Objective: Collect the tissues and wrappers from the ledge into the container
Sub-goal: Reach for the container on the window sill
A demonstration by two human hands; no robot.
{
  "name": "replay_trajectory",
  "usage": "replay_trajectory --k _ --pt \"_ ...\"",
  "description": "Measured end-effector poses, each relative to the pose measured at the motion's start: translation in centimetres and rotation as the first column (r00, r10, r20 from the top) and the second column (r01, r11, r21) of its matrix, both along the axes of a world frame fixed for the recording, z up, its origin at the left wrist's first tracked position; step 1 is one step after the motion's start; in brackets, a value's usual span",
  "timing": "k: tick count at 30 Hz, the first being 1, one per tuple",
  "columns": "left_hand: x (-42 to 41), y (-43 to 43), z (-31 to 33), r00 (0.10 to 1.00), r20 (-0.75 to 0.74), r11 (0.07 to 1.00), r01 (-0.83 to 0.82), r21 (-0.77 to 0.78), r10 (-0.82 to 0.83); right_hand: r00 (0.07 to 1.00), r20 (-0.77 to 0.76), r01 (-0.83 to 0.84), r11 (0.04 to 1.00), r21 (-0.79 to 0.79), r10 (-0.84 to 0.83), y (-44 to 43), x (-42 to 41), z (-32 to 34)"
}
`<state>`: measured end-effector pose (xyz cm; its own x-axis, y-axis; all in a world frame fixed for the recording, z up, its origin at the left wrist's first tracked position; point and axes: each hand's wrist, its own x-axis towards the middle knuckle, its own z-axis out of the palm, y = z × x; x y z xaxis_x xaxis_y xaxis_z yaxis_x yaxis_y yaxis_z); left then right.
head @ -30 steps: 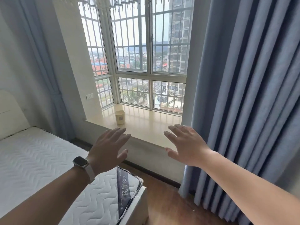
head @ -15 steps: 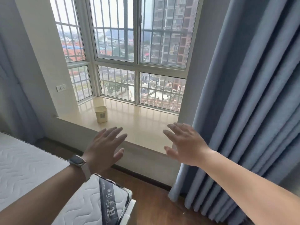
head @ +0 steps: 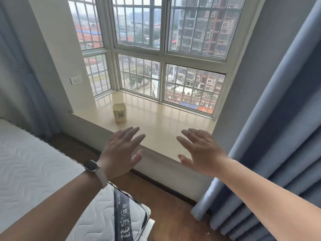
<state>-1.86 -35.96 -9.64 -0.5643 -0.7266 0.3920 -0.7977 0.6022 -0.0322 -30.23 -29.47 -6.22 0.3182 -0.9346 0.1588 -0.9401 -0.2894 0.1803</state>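
Closer now than a second ago: the ledge (head: 170, 122) fills more of the view and the mattress (head: 34, 171) has slid toward the near left. Both hands stay raised ahead of me, as before.

Surface: pale, glossy sill, running under a barred window (head: 163, 40) that wraps round its far and left sides. Panes reflect in the polish. Dark wood floor (head: 161, 197) below, between sill and bed.

Task thing: the container (head: 119, 113), a small cream tub with a square printed label, stands upright on the ledge's left half, just beyond my left fingertips and apart from them.

Hands: left hand (head: 119, 150) spread wide, fingers straight, back up, over the near edge of the ledge, holding nothing. Watch (head: 91, 165) on that wrist. Right hand (head: 201, 152) the same: wide, fingers splayed, holding nothing, over the near right part of the ledge. I cannot tell whether either touches the sill.

Around: heavy blue curtain (head: 278, 119) hangs at right, its folds reaching the floor close beside my right forearm. A second curtain (head: 17, 66) hangs far left. White wall socket (head: 75, 80) on the left reveal. The quilted mattress corner, with a dark printed band, sits under my left forearm.
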Motion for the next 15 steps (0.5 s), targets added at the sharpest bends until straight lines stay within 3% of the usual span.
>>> replay_trajectory --k 15 --pt "-10.6 -11.4 -0.8 0.963 0.068 0.965 -0.262 0.006 0.261 0.962 0.052 -0.269 0.963 0.03 0.267 -19.1 -12.0 -1.8"
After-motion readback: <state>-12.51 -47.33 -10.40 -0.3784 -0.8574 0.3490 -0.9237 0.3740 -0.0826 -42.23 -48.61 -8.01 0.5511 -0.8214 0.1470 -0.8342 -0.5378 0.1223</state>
